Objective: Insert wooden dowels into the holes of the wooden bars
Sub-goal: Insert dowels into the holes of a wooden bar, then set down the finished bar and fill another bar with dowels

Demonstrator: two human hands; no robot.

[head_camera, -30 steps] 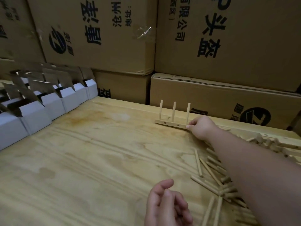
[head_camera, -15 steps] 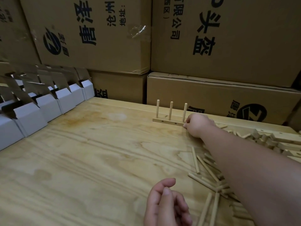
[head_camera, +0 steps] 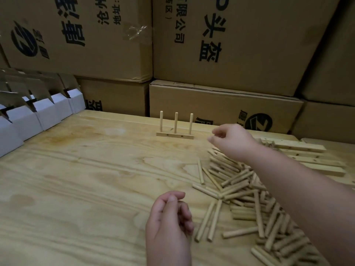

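Observation:
A short wooden bar (head_camera: 174, 135) lies at the far side of the plywood table (head_camera: 76, 179), with three dowels (head_camera: 175, 122) standing upright in it. My right hand (head_camera: 232, 142) hovers just right of the bar, apart from it, fingers loosely spread and holding nothing. My left hand (head_camera: 170, 219) rests near the table's front edge, fingers curled loosely, with nothing in it. A heap of loose dowels (head_camera: 245, 198) spreads over the right side, partly under my right forearm. Several bare wooden bars (head_camera: 307, 154) lie stacked at the far right.
Large printed cardboard cartons (head_camera: 221, 54) are stacked as a wall behind the table. A row of small white folded boxes (head_camera: 38, 116) with open brown flaps lines the left edge.
My right hand has let go of the bar's right end and drawn back to the right. The bar with three dowels stays standing. The left hand has barely moved.

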